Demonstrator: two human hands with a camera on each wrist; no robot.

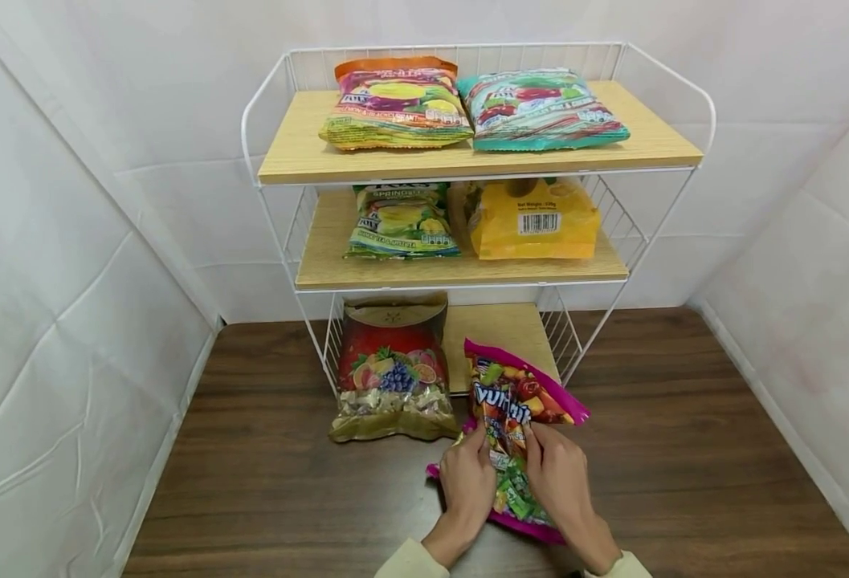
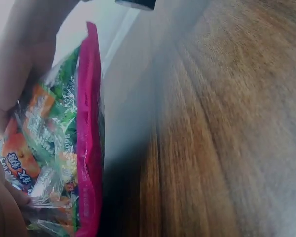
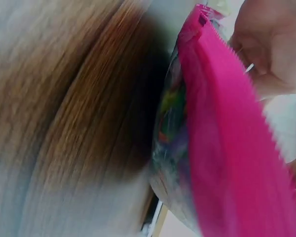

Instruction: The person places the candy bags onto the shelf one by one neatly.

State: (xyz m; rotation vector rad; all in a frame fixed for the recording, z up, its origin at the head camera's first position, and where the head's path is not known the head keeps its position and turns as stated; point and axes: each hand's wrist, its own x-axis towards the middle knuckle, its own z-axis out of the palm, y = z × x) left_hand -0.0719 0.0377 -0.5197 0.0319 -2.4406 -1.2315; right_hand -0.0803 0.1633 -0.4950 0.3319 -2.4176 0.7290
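Note:
A clear-fronted candy bag (image 1: pixel 514 393) with magenta edges is tilted on the tabletop, in front of the rack's lowest shelf. My left hand (image 1: pixel 467 478) pinches the film on its left side, and my right hand (image 1: pixel 557 474) pinches the film to the right, the two close together near the middle. Wrapped candies show through the plastic below the printed label. In the left wrist view, the bag's magenta edge (image 2: pixel 89 128) runs along the candies. A magenta sealed edge (image 3: pixel 227 123) fills much of the right wrist view. The fingertips are partly hidden.
A white wire rack with wooden shelves (image 1: pixel 655 144) stands behind. Two candy bags lie on its top shelf; a green bag (image 1: pixel 404 225) and a yellow bag (image 1: pixel 536 225) sit on the middle one. A red and gold bag (image 1: pixel 395 369) leans at the lower left. White walls enclose the table.

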